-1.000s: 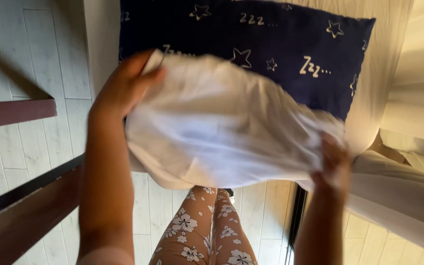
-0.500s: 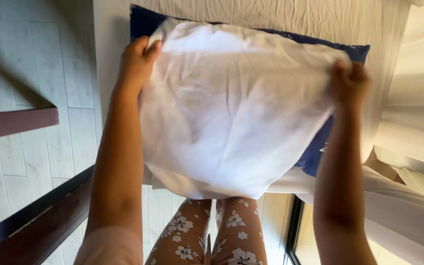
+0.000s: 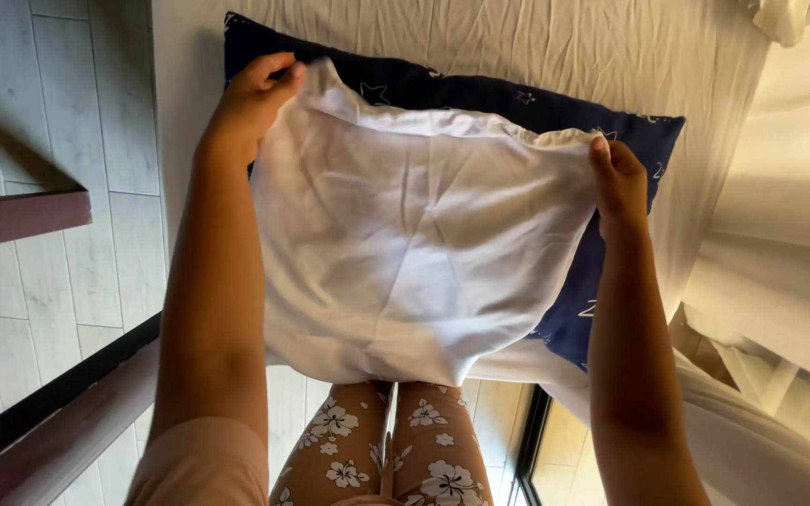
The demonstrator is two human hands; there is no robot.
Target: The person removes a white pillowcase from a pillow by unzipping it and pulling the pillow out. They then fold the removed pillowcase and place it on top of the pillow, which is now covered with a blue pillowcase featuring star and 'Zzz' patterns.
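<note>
The left hand pinches one top corner of a white pillowcase; the right hand grips the opposite corner; the cloth hangs spread between them, over a dark blue star-patterned pillow lying on the white-sheeted bed; flowered leggings show below; pale plank floor at left.

A white pillowcase, plain and creased, is spread out flat and held up by its two top corners, its lower edge hanging loose and slightly bunched. It hangs in front of a dark blue pillow (printed with small pale stars and letters), covering most of it. The pillow lies flat on the bed behind the pillowcase, showing only as a band above the pillowcase's top edge and a strip past its right side.
</note>
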